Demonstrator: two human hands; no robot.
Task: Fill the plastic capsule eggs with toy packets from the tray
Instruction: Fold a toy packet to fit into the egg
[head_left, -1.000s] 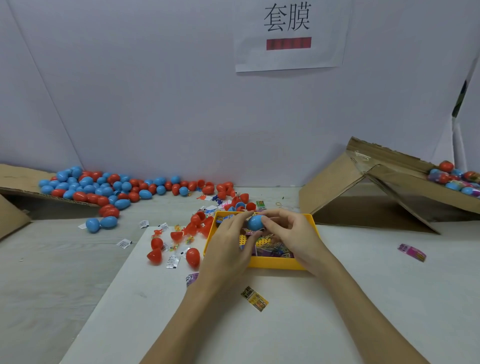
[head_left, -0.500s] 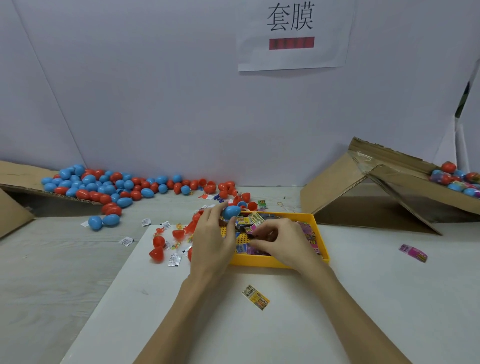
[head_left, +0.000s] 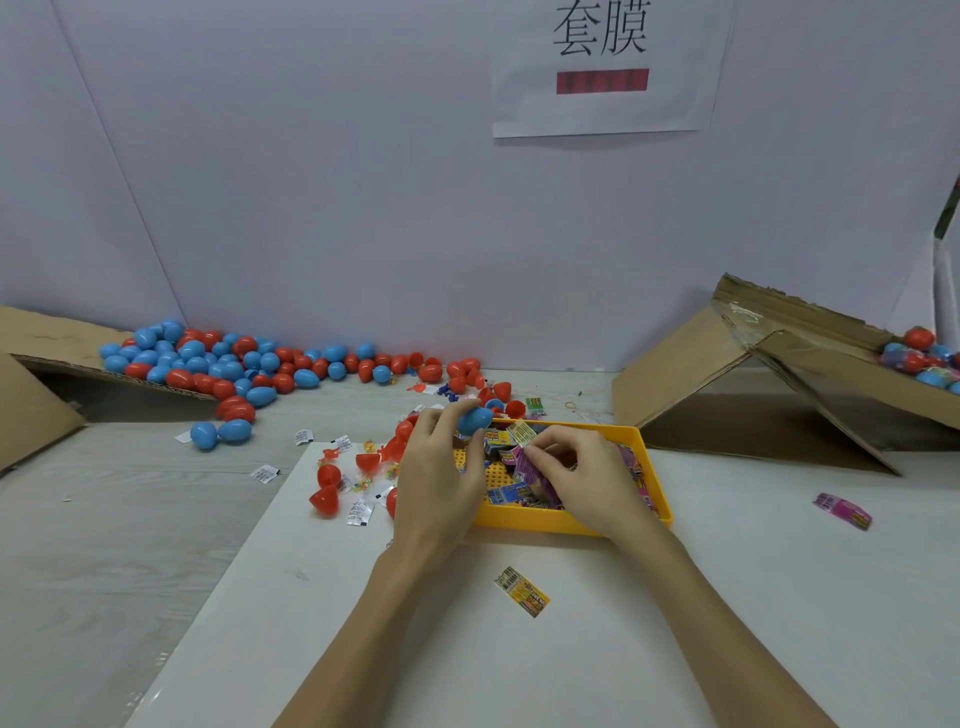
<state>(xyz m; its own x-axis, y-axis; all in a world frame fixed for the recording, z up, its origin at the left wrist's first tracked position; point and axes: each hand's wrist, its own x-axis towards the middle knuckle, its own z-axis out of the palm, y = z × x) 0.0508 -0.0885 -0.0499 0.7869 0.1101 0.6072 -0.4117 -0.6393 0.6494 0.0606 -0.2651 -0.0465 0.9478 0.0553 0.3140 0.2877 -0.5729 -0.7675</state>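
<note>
- L hand (head_left: 436, 467) fingers pinching blue capsule egg (head_left: 474, 420) above yellow tray (head_left: 550, 522) far-left corner.
- R hand (head_left: 587, 475) fingers pinching purple toy packet (head_left: 530, 470) inside tray, just right of & below egg; packet long axis roughly upright.
- Probably needs packet up-left to egg; R hand nearer.

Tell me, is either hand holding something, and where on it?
The left hand grips a blue egg around its side with its fingertips. The right hand pinches a purple toy packet near its top edge, over the yellow tray.

left hand (head_left: 434, 478) holds a blue egg (head_left: 474, 420); right hand (head_left: 582, 475) apparently pinches a purple packet (head_left: 531, 475) over yellow tray (head_left: 545, 521).
</note>
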